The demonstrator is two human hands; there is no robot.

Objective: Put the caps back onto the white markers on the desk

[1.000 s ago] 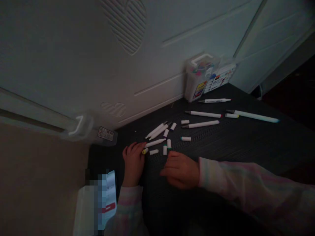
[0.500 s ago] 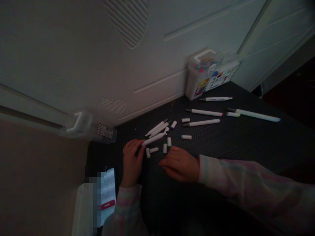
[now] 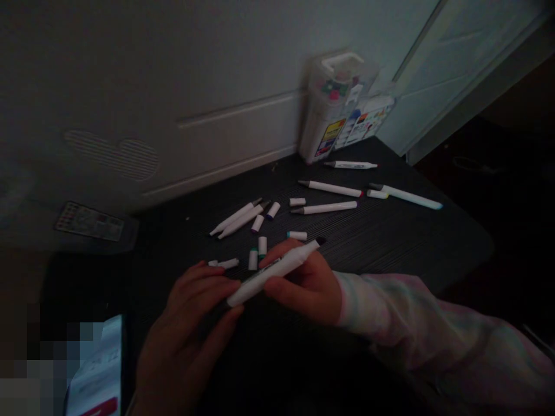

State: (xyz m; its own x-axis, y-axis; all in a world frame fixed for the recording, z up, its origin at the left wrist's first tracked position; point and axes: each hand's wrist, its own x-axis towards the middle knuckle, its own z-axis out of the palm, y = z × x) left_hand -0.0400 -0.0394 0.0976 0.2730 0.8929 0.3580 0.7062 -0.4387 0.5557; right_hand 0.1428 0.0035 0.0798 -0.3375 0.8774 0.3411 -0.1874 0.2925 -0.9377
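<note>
Nothing can be read: print on the marker [image 3: 277, 270], box label [image 3: 330, 137] and phone screen [image 3: 99, 364] is blurred.

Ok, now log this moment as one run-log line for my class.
left hand: holding near end of white marker | right hand: gripping its body | far end: uncapped, dark tip | table: loose caps, other markers

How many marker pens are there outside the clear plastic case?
7: one marker pen held by the left hand and right hand; a pair side by side beyond the left hand; a trio in front of the plastic case; and the farthest-right pen. Hands may hide others.
</note>
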